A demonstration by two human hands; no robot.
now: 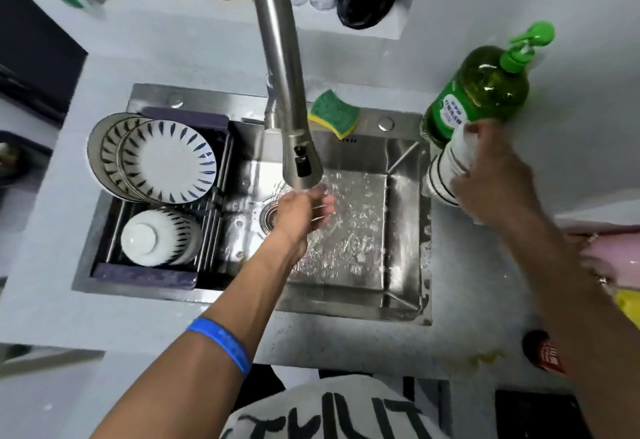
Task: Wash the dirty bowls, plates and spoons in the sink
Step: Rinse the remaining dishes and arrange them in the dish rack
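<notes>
Water runs from the steel faucet (289,120) into the steel sink (401,231). My left hand (304,208) is under the stream, fingers relaxed, holding nothing. My right hand (491,179) grips the top bowl of a stack of white bowls (441,180) on the counter at the sink's right rim. Several white plates with blue marks (166,161) stand in the dark drying rack (145,277) over the sink's left side. An upturned bowl (157,238) sits in front of them. No spoons show.
A green and yellow sponge (334,113) lies on the sink's back rim. A green dish soap pump bottle (485,85) stands just behind the bowl stack. Bottles line the back wall. A pink and yellow object (620,265) sits at the right edge.
</notes>
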